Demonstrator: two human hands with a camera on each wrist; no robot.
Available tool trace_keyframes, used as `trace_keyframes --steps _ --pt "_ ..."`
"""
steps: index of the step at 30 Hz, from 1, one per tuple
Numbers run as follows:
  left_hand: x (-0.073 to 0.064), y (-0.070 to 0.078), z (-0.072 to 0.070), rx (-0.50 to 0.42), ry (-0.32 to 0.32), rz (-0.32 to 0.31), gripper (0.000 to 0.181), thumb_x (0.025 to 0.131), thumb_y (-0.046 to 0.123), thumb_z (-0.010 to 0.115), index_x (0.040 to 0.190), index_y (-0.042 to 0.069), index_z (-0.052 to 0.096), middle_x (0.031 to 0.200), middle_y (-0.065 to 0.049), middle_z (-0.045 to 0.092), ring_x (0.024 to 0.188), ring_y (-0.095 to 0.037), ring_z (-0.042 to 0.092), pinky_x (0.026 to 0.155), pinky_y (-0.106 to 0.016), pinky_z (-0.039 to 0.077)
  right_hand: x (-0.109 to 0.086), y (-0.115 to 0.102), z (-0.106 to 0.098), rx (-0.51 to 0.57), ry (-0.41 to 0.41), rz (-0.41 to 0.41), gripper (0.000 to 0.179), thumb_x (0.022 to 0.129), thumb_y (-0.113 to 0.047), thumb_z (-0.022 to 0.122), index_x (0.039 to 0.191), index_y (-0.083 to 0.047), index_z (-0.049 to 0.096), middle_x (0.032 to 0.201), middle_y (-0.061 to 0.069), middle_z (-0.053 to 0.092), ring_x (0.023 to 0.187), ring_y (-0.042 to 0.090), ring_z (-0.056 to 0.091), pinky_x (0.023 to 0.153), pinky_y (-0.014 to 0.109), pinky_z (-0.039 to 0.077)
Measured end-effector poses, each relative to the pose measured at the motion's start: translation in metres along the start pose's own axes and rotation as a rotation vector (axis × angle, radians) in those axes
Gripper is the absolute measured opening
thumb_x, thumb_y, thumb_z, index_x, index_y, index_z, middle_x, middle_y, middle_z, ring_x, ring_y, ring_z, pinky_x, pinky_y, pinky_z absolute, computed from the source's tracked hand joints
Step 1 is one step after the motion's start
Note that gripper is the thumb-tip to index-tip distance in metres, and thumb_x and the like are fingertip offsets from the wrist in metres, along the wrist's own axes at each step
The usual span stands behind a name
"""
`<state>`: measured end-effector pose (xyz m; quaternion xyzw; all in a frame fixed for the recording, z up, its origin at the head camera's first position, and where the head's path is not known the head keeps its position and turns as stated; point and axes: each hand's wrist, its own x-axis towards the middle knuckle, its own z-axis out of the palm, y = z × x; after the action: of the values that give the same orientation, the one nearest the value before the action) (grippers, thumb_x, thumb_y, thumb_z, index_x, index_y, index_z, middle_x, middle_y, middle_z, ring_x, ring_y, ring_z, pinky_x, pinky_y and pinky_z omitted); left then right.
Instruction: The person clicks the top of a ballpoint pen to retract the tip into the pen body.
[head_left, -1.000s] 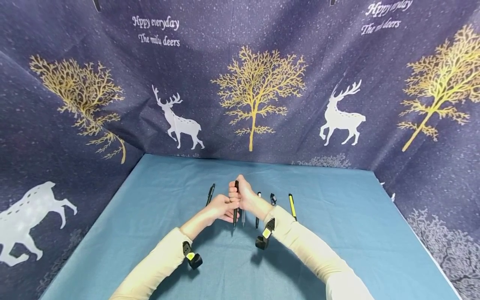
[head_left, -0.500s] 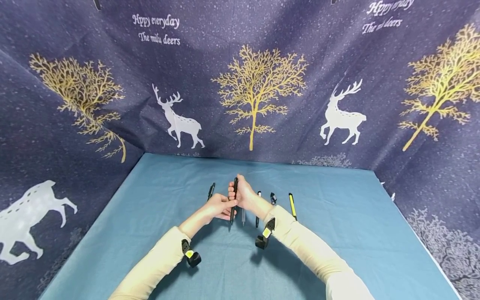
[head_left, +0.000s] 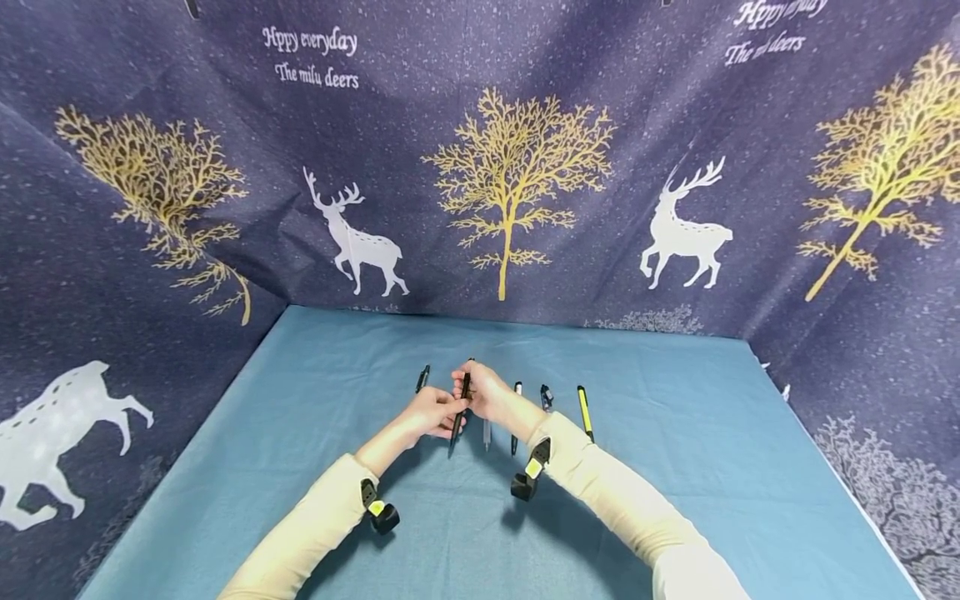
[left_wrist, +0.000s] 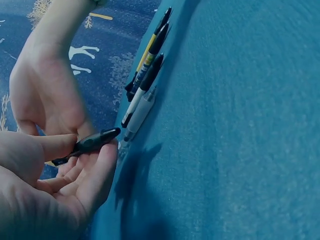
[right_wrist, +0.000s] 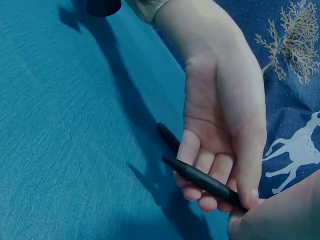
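A slim black pen (head_left: pixel 456 427) is held between the two hands above the blue cloth, slanting with its lower tip toward the person and slightly left. My left hand (head_left: pixel 429 413) pinches it near the middle; in the right wrist view the black pen (right_wrist: pixel 197 177) lies across the left fingers with the thumb against it. At the far end, my right hand (head_left: pixel 487 393) holds the pen, its fingertips close beside the left thumb. The black pen (left_wrist: pixel 97 141) shows its tapered end sticking out past the left fingers in the left wrist view. Fingers partly hide its other end.
Another black pen (head_left: pixel 423 378) lies beyond the left hand. To the right, in a row, lie a clear-bodied pen (head_left: pixel 487 435), a white-and-black pen (head_left: pixel 515 421), a dark patterned pen (head_left: pixel 547 398) and a yellow-and-black pen (head_left: pixel 584 408). A printed curtain (head_left: pixel 600 250) hangs behind the blue-covered table (head_left: pixel 690 467).
Both hands have shifted slightly left, the left one more, and the held pen now slants further, its lower tip swung left. The pens on the table stay put.
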<state>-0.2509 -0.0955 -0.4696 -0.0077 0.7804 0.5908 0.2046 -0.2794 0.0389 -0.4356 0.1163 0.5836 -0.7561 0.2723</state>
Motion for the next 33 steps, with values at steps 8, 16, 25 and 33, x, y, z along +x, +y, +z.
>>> trace_keyframes --steps 8,16,25,33 --pt "0.006 -0.001 -0.005 0.015 0.114 0.025 0.025 0.097 0.020 0.059 0.104 -0.002 0.069 0.089 -0.011 0.064 0.075 -0.018 0.063 0.072 -0.033 0.062 0.003 0.006 0.003 -0.083 0.013 0.003 0.036 0.093 -0.004 0.040 0.125 0.009 0.051 0.077 0.002 0.049 0.063 0.010 0.040 0.077 0.024 0.041" --pt "0.009 0.000 -0.008 0.076 0.174 -0.003 0.023 0.094 0.021 0.064 0.096 -0.001 0.068 0.075 -0.006 0.061 0.064 -0.013 0.060 0.060 -0.026 0.059 0.005 0.010 0.005 -0.061 0.023 0.009 0.016 0.092 -0.003 0.042 0.097 0.001 0.057 0.070 0.000 0.052 0.066 0.011 0.049 0.092 0.030 0.044" --pt "0.010 0.003 -0.010 0.173 0.183 -0.004 0.018 0.090 0.015 0.068 0.092 -0.003 0.070 0.083 -0.011 0.066 0.067 -0.016 0.065 0.064 -0.029 0.061 0.006 0.010 0.003 -0.059 0.009 0.010 0.022 0.090 0.001 0.041 0.070 -0.009 0.044 0.068 0.000 0.047 0.063 0.012 0.043 0.105 0.037 0.044" --pt "0.013 0.003 -0.010 0.239 0.159 0.038 0.013 0.089 0.008 0.067 0.088 -0.003 0.072 0.086 -0.015 0.070 0.070 -0.019 0.070 0.066 -0.029 0.061 0.006 0.010 0.001 -0.105 -0.020 0.021 0.012 0.092 -0.004 0.042 0.081 -0.006 0.047 0.073 0.001 0.046 0.065 0.012 0.047 0.097 0.036 0.048"
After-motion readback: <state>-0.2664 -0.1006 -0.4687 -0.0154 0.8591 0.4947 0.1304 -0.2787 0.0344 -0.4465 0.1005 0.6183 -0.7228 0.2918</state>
